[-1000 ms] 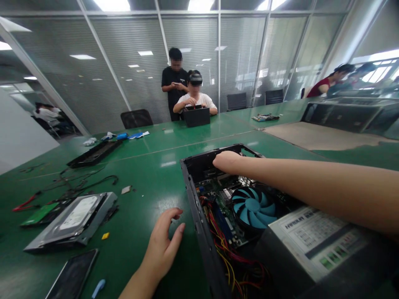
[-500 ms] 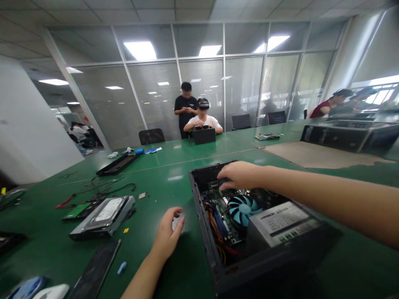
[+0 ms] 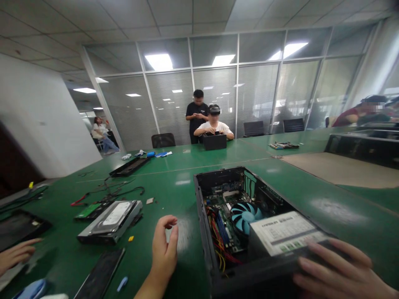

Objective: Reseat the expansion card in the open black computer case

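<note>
An opened black computer case (image 3: 202,232) lies on the green table (image 3: 168,195). Inside are a motherboard (image 3: 215,193), a fan with light-blue blades (image 3: 247,216), coloured cables (image 3: 215,241) and a silver power supply (image 3: 285,232). My right hand (image 3: 338,268), slightly blurred, is spread over the case's near right edge by the power supply; whether it presses on the case I cannot tell. To the left of the case my left hand (image 3: 164,247) hovers or rests by the table, fingers loosely curved, thumb apart, nothing held.
A hard drive (image 3: 110,222), a dark panel (image 3: 99,274), a small blue piece (image 3: 122,284) and cables (image 3: 115,189) lie left. Another person's hand (image 3: 18,255) enters at the left edge. Across the table a person works at a box (image 3: 215,141); cardboard (image 3: 339,168) lies right.
My right hand has left the case's far interior and come back to its near right edge. My left hand has stayed beside the case. Another person's hand has appeared at the left.
</note>
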The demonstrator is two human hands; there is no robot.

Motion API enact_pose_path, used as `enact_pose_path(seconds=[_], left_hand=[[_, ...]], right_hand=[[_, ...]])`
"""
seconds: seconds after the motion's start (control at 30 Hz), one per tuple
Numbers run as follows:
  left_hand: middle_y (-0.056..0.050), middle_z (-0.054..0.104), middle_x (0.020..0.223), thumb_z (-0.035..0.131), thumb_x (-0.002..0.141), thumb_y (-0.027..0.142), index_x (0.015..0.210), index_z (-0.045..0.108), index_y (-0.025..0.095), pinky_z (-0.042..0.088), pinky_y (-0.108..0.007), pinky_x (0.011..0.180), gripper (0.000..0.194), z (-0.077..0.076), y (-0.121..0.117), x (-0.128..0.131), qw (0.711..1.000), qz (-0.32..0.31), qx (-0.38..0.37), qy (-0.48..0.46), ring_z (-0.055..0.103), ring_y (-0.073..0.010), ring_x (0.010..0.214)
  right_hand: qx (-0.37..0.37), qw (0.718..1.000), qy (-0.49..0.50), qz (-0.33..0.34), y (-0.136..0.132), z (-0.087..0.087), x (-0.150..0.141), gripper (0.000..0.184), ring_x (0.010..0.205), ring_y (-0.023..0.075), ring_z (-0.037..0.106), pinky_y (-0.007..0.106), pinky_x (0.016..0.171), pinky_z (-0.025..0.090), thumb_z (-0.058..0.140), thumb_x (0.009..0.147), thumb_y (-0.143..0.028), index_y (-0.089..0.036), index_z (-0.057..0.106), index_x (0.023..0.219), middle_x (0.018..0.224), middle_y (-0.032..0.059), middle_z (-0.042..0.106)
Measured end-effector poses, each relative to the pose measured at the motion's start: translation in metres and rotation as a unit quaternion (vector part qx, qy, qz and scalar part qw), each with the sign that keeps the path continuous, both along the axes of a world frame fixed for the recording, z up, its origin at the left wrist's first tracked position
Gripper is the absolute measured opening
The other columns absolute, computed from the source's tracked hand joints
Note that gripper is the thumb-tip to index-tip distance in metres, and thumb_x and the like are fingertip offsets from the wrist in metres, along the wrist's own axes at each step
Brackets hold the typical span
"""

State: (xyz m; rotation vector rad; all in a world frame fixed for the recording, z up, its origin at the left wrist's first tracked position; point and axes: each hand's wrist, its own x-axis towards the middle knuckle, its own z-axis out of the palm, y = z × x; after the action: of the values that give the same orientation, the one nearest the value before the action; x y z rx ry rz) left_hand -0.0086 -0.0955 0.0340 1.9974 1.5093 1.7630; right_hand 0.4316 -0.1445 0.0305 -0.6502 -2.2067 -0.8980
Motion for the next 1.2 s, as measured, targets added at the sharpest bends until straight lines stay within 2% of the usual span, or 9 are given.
enact_pose_path(seconds=[0.17,0.27,0.33,0.5,0.6,0.7,0.97,1.1,1.2], left_hand=[[-0.006,0.058,0.105,0.049,0.095,0.027,0.111,0.056,0.022,0.046,-0.034,0.086,0.019,0.003,-0.001,-0.004,0.995,0.043,0.07,-0.056,0.057,-0.022,0.095],[-0.006,0.058,0.103,0.05,0.093,0.025,0.108,0.057,0.021,0.047,-0.034,0.084,0.017,-0.002,0.002,0.001,0.998,0.027,0.057,0.003,0.057,-0.0223,0.094],[-0.006,0.059,0.102,0.051,0.092,0.024,0.108,0.057,0.021,0.048,-0.034,0.083,0.017,-0.006,0.004,0.005,0.998,0.005,0.029,0.059,0.058,-0.0225,0.094],[-0.005,0.059,0.097,0.052,0.093,0.025,0.106,0.056,0.021,0.049,-0.033,0.081,0.014,-0.009,0.005,0.005,0.994,-0.026,-0.041,0.102,0.058,-0.0216,0.091],[-0.005,0.06,0.095,0.053,0.093,0.027,0.104,0.056,0.021,0.049,-0.033,0.081,0.012,-0.007,0.006,0.003,0.992,-0.035,-0.064,0.1,0.059,-0.0222,0.09],[-0.005,0.06,0.093,0.053,0.093,0.028,0.103,0.056,0.021,0.05,-0.034,0.08,0.012,-0.006,0.009,0.004,0.99,-0.051,-0.081,0.104,0.059,-0.0221,0.089],[-0.006,0.061,0.096,0.051,0.095,0.031,0.104,0.056,0.021,0.051,-0.034,0.081,0.014,-0.007,0.006,0.012,0.982,-0.082,-0.12,0.121,0.06,-0.0219,0.091],[-0.007,0.062,0.095,0.05,0.095,0.033,0.103,0.057,0.021,0.052,-0.035,0.081,0.016,-0.006,0.008,0.014,0.98,-0.079,-0.125,0.134,0.061,-0.0225,0.089],[-0.007,0.063,0.094,0.05,0.095,0.034,0.103,0.058,0.022,0.053,-0.036,0.079,0.017,-0.007,0.01,0.013,0.981,-0.076,-0.117,0.138,0.062,-0.0228,0.088]], right_hand=[[-0.028,0.997,-0.073,-0.023,0.128,0.016,-0.085,0.065,0.148,0.0247,0.019,0.05,0.122,0.001,0.063,0.087,-0.056,-0.039,0.042,0.146,0.154,-0.006,0.039],[-0.13,0.984,-0.094,-0.08,0.222,0.037,-0.16,0.076,0.148,0.0307,0.019,0.057,0.119,0.009,0.068,0.086,-0.038,-0.035,0.031,0.153,0.161,-0.0005,0.025],[-0.217,0.959,-0.104,-0.149,0.271,0.056,-0.212,0.063,0.148,0.0325,0.017,0.056,0.118,0.013,0.06,0.088,-0.021,-0.025,0.043,0.148,0.163,0.0051,0.019],[-0.285,0.936,-0.128,-0.162,0.306,0.085,-0.286,0.038,0.141,0.0339,0.034,0.062,0.116,0.006,0.058,0.085,-0.028,-0.015,0.068,0.119,0.15,0.0155,0.044],[-0.264,0.954,-0.069,-0.125,0.291,0.078,-0.27,0.032,0.124,0.0302,0.052,0.057,0.114,0.012,0.055,0.086,-0.035,-0.016,0.07,0.108,0.127,0.0147,0.064],[-0.252,0.959,-0.011,-0.133,0.277,0.069,-0.218,0.027,0.106,0.0274,0.061,0.054,0.109,0.019,0.057,0.087,-0.038,-0.017,0.069,0.099,0.105,0.0114,0.071],[-0.204,0.948,0.115,-0.215,0.263,0.082,-0.069,0.058,0.12,0.0291,0.053,0.046,0.103,0.028,0.049,0.092,-0.056,-0.016,0.051,0.135,0.132,0.0163,0.06],[-0.21,0.945,0.063,-0.243,0.258,0.083,-0.034,0.082,0.132,0.0335,0.043,0.048,0.105,0.029,0.048,0.086,-0.071,-0.012,0.044,0.142,0.145,0.0213,0.048],[-0.222,0.944,0.019,-0.243,0.253,0.083,-0.023,0.085,0.127,0.0349,0.046,0.049,0.106,0.029,0.049,0.082,-0.077,-0.011,0.05,0.136,0.136,0.0226,0.054]])
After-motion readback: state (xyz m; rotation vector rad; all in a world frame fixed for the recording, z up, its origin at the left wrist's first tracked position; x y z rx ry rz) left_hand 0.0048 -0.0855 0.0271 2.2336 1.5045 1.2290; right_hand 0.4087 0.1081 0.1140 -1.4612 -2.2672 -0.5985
